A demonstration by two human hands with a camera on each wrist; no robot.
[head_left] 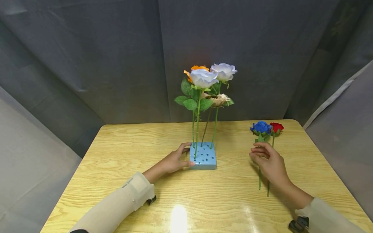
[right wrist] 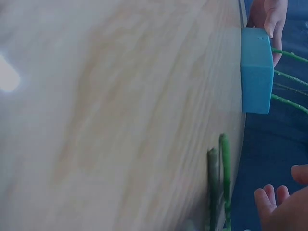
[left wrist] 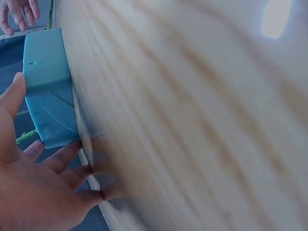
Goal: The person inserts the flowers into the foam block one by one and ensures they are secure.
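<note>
A light blue foam block (head_left: 205,165) with several holes in its top sits mid-table. Artificial roses stand upright in it: two white roses (head_left: 203,78), an orange rose (head_left: 187,76) partly hidden behind, and a lower beige rose (head_left: 220,100). At the block's left side, my left hand (head_left: 175,160) holds it, thumb by the front corner and fingers at the back corner. On the right lie a blue rose (head_left: 261,127) and a red rose (head_left: 276,127), stems toward me. Above those stems hovers my right hand (head_left: 272,165), fingers loosely bent, holding nothing.
The wooden table (head_left: 131,145) has a back edge just behind the flowers. Grey cloth (head_left: 131,64) hangs behind it and along both sides. Light glares off the tabletop near the front.
</note>
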